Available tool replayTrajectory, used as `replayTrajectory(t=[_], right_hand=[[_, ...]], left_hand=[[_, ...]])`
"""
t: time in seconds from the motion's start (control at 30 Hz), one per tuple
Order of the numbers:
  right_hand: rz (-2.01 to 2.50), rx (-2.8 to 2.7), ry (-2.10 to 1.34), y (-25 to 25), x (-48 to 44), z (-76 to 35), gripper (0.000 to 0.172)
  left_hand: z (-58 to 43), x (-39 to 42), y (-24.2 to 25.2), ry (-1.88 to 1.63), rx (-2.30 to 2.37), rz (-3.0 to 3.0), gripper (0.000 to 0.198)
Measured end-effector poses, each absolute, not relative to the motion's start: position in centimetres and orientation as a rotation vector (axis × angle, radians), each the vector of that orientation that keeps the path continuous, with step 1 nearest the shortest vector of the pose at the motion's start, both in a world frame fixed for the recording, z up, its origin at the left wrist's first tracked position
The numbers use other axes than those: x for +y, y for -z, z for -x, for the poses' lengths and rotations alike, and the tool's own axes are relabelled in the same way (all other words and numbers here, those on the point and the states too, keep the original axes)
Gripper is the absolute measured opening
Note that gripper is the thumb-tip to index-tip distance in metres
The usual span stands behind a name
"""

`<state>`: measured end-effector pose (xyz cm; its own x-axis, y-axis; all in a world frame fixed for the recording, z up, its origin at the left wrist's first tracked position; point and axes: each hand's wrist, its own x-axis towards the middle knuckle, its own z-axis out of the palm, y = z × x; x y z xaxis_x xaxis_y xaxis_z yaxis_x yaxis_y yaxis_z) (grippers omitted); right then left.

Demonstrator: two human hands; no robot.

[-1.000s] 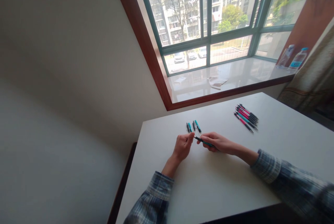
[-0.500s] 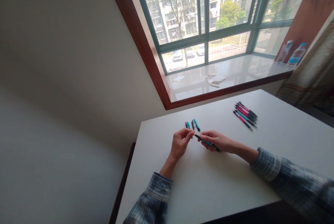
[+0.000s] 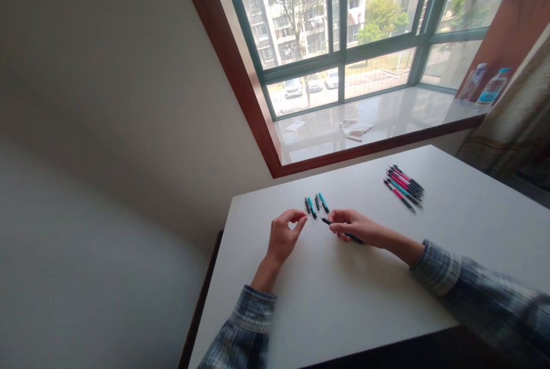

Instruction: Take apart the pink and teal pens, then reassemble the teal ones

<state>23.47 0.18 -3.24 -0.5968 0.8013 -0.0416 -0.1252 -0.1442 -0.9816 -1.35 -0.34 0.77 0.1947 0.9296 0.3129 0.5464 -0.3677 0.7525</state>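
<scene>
My right hand is closed around a black and teal pen lying low over the white table. Its dark tip points left toward my left hand. My left hand is a short way from that tip, thumb and forefinger pinched together; whatever sits in the pinch is too small to make out. Just beyond both hands lie a few short teal and black pen pieces side by side.
A pile of pink, teal and black pens lies at the table's far right. Behind the table is a window sill with a white cloth and two bottles. A curtain hangs at the right.
My left hand was pinching the pen's tip against my right hand. It has since drawn away to the left, still pinched. The right hand keeps the pen and has lowered it slightly.
</scene>
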Motion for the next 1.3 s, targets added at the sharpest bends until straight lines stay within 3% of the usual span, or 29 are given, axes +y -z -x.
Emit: replayTrajectory(t=[0.3,0.67,0.97,1.1,1.3], right_hand=[[0.827,-1.558,-1.737,3.1,0.2,-23.9,0.038],[0.82,-1.571,-1.757,3.1,0.1,-23.7,0.039],[0.817,-1.532,-1.785,3.2,0.1,-23.6,0.041],[0.807,-1.448,-1.824,3.0,-0.1,-23.4,0.047],[0.726,-1.33,-1.893,2.7,-0.9,-22.7,0.045]], left_hand=[[1.1,-1.8,0.2,-0.722,1.293,-2.276,0.012],[0.6,-1.5,1.2,-0.803,1.357,-2.175,0.037],[0.7,-1.7,0.5,-0.835,1.312,-2.15,0.039],[0.3,-2.1,-0.1,-0.995,1.273,-1.941,0.035],[-1.8,-3.3,-0.8,-1.016,1.054,-1.437,0.054]])
